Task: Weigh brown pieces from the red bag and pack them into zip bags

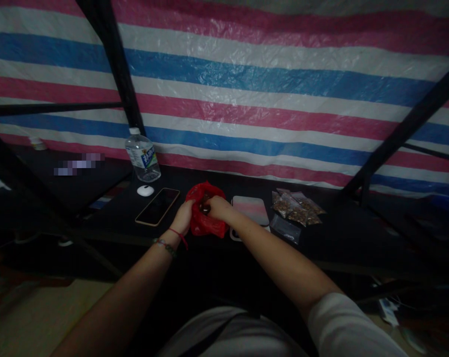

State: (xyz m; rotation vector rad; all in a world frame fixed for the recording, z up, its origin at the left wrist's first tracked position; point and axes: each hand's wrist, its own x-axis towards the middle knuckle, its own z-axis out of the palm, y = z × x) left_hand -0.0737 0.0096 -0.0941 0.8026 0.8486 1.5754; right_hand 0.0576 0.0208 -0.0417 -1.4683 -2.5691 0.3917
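A red plastic bag (205, 225) sits on the dark table (343, 233) in front of me. My left hand (182, 218) grips the bag's left side. My right hand (217, 207) reaches into the bag's open top, with its fingertips hidden inside. Something dark shows in the opening, too dim to identify. Thin bracelets circle my left wrist.
A phone (158, 206) lies left of the bag, with a small white object (145, 190) and a water bottle (143, 155) behind it. A pink-and-white flat device (251, 210) lies to the right, then several small clear packets of brown bits (296, 207). Black frame bars cross a striped tarp.
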